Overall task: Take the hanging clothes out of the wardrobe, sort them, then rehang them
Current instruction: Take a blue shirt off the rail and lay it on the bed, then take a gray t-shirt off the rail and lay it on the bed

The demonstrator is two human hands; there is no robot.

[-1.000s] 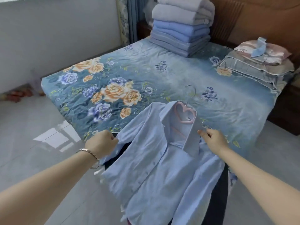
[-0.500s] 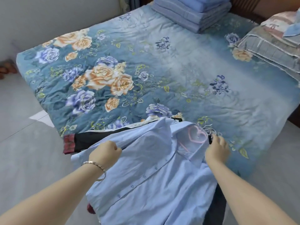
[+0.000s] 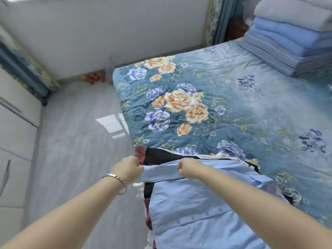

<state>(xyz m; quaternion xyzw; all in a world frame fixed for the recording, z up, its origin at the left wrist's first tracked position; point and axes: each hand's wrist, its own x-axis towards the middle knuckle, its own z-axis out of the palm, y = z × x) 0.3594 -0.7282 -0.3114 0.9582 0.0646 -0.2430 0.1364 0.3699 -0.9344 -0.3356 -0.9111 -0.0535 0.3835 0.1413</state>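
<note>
- Left hand (image 3: 127, 169) and right hand (image 3: 190, 168) — each grip curled tight, pinching the sleeve (image 3: 159, 172) stretched between them.
- Blue shirt (image 3: 197, 203) lies at the bed's (image 3: 251, 108) near corner, over a dark garment (image 3: 161, 155).
- Folded blankets (image 3: 291, 42) — stacked at the bed's far end.

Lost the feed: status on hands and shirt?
Left hand, right hand both grip sleeve of blue shirt. Shirt atop dark clothes at bed edge. Nothing on top.
</note>
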